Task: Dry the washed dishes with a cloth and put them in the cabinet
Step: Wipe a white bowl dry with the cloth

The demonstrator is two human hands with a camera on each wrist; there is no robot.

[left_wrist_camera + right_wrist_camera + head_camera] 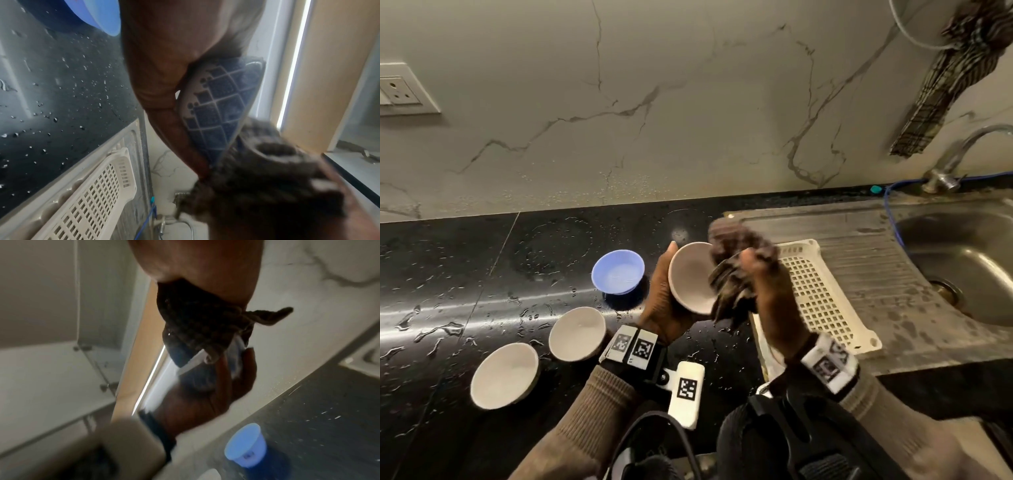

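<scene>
My left hand (666, 301) grips a small bowl (690, 275) above the wet counter, tilted with its white inside toward the right; its outside (216, 104) has a blue check pattern. My right hand (760, 274) clutches a dark bunched cloth (736, 260) pressed against the bowl's rim, blurred by motion. The cloth (267, 175) covers the bowl's far edge. On the counter stand two white bowls (578, 333) (505, 375) and a blue bowl (618, 271). The right wrist view shows the cloth (197, 321) in my right hand, against the bowl's rim (193, 361).
A cream plastic drainer basket (822, 291) lies on the steel drainboard (887, 274), with the sink (969, 260) and tap (955, 154) at right. A checked towel (955, 72) hangs on the wall. The black counter (465, 274) carries water drops. A cabinet's underside (51, 369) shows overhead.
</scene>
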